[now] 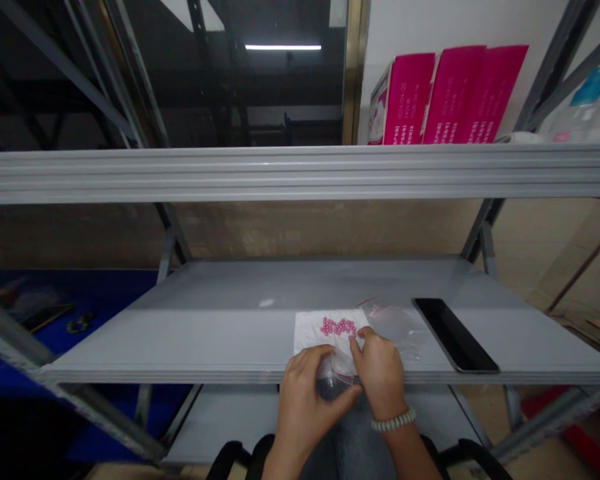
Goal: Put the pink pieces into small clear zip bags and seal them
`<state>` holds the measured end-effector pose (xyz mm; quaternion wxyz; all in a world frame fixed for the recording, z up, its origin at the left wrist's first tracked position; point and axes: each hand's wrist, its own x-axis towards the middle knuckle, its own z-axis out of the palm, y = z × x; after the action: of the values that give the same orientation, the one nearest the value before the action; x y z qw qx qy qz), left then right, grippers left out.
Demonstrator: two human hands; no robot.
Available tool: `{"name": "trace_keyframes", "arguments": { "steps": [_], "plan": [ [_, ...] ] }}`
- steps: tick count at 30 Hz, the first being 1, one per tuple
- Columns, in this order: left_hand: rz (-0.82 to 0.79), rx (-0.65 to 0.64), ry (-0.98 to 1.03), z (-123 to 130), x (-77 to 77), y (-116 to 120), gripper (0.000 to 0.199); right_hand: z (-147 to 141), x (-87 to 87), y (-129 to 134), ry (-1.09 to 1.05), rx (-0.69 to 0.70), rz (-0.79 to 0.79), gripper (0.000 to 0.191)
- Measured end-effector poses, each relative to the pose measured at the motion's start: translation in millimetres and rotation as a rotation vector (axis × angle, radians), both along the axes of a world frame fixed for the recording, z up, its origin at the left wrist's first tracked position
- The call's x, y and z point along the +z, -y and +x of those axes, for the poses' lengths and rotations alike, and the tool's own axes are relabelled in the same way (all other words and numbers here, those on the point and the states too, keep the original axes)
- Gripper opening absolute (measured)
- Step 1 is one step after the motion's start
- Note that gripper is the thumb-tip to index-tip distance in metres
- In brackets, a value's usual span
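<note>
Thumb and fingers of the left hand [304,393] are closed on a clear bag [334,381] at the shelf [220,333] edge. Pink beads [337,327] are gathered on a white sheet [306,328]; whether one is pinched by the right hand [381,371] cannot clearly be told.

Left hand [306,393] curved — thumb extended inward, right hand [380,370] close beside — fingers bent, both forearms angled inward

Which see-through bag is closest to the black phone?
The clear bag lying flat on the grey shelf, just left of the phone. The other bag is in the left hand, at the shelf's front edge.
</note>
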<state>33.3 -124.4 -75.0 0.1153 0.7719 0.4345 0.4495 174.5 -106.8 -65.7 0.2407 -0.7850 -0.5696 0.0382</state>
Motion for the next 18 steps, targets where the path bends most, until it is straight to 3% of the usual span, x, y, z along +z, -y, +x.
{"name": "trace_keyframes", "arguments": {
  "steps": [12,18],
  "plan": [
    [0.031,0.076,-0.008,-1,-10.2,-8,0.039,1,-2.9,-5,0.01,-0.023,0.002,0.02],
    [0.067,0.102,0.006,0,-15.5,-9,0.038,11,0.4,2,-0.207,0.206,0.15,0.022]
  ]
}}
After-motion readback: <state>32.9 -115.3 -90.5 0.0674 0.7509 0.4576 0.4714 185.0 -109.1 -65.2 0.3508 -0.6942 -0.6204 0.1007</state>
